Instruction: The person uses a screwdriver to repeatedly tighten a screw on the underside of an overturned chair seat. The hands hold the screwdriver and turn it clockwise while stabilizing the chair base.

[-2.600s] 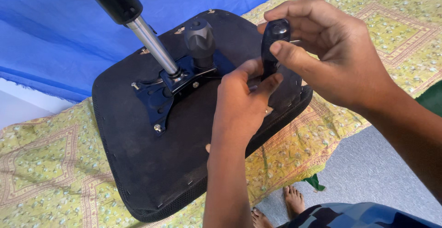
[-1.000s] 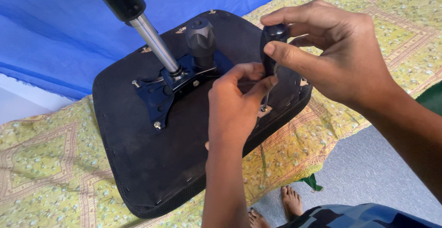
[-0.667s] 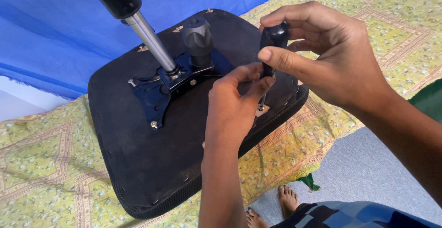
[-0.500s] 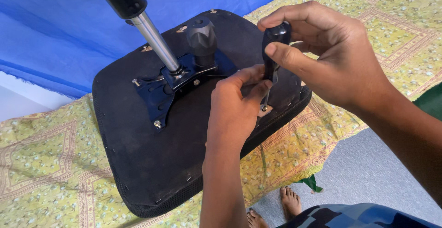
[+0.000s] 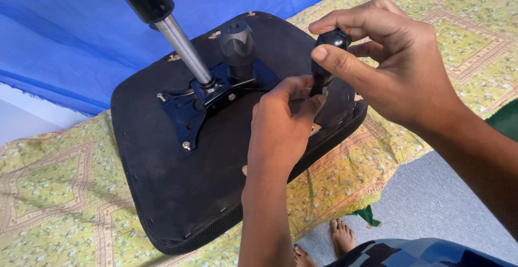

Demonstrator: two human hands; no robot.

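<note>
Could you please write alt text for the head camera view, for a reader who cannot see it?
A person's right hand grips the black handle of a screwdriver held upright over an upturned black chair seat, while the left hand steadies its lower end. The seat lies on a yellow patterned cloth, a metal gas-lift column rising from its mounting plate.

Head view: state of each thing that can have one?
Chair seat: upside down on the patterned cloth, underside up.
Mounting plate: screwed to the seat.
Gas lift cylinder: seated in the plate, tilted.
Knob: upright on the plate.
Screwdriver: upright, tip hidden.
Right hand: fingers closed around the screwdriver handle.
Left hand: pinching the screwdriver's lower part.
</note>
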